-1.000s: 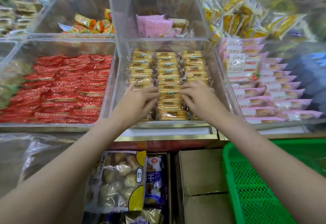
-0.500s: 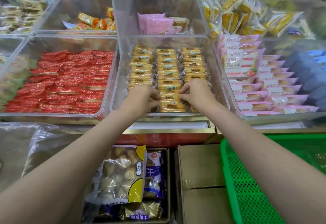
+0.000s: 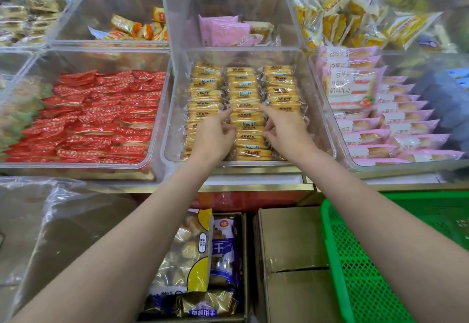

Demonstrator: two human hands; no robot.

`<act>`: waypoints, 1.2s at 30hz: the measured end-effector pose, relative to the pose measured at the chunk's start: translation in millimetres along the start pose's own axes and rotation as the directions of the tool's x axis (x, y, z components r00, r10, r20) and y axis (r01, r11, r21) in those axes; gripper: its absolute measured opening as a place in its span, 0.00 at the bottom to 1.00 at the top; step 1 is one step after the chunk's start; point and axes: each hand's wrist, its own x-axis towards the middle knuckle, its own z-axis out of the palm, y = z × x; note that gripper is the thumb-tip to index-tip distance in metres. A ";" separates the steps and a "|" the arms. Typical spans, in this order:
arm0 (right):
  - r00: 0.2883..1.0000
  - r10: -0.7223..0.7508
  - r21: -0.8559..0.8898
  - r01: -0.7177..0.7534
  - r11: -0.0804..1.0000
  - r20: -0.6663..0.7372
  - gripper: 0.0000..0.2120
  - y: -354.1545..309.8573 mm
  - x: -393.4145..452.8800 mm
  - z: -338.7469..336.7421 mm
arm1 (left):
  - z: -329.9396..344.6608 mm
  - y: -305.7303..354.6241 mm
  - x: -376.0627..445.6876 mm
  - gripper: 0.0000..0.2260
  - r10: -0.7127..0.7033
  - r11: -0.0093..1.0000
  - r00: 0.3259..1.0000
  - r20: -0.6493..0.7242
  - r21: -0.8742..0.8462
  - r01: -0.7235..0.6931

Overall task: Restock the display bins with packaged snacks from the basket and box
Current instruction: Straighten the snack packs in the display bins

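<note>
A clear display bin (image 3: 253,166) in the middle of the shelf holds three rows of yellow snack packets (image 3: 243,86). Both my hands are inside it, on either side of the middle row. My left hand (image 3: 214,136) and my right hand (image 3: 285,133) each stretch an index finger onto the middle row's packets, the other fingers loosely bent; neither lifts a packet. Below the shelf stand an open box with large snack bags (image 3: 193,254) and a green mesh basket (image 3: 355,272) at the right, its visible inside bare.
A bin of red packets (image 3: 101,114) lies to the left and a bin of pink cake packets (image 3: 396,129) to the right. Further bins stand behind. A closed cardboard box (image 3: 286,241) sits beside the basket, with crumpled clear plastic (image 3: 50,221) at lower left.
Both hands have slid further back along the middle row, and their index fingers have straightened out from a curled grip onto the packets.
</note>
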 end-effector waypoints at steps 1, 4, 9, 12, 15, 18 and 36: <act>0.998 -0.017 -0.087 0.022 0.996 0.062 0.29 -2.4 0.4 2.5 | -1.1 -1.4 2.6 0.23 -0.024 0.998 1.000 0.016 -0.063 0.025; 0.984 -0.028 -0.209 0.065 0.976 0.174 0.30 -7.1 2.2 5.3 | -4.9 -6.0 6.7 0.22 -0.055 0.993 0.998 0.023 -0.107 0.057; 0.978 -0.055 -0.241 0.103 0.965 0.199 0.29 -6.8 3.5 4.9 | -1.4 -13.9 0.9 0.23 0.243 0.758 0.953 0.178 0.579 -0.302; 0.983 -0.055 -0.219 0.093 0.971 0.175 0.28 -4.6 3.4 6.8 | -3.7 -13.1 7.6 0.22 0.204 0.622 0.941 0.268 0.707 -0.336; 0.992 -0.076 -0.182 0.092 0.979 0.097 0.19 -2.5 1.4 7.0 | -6.6 -12.9 9.1 0.23 0.190 0.550 0.941 0.279 0.764 -0.337; 0.987 -0.090 -0.190 0.114 0.975 0.131 0.17 -2.3 6.2 4.5 | -5.5 -13.4 11.8 0.23 0.182 0.534 0.930 0.320 0.762 -0.367; 0.993 -0.104 -0.039 0.107 0.993 0.063 0.09 5.5 -7.5 -3.9 | -19.2 -10.4 1.0 0.10 0.163 0.899 0.944 0.288 0.351 -0.262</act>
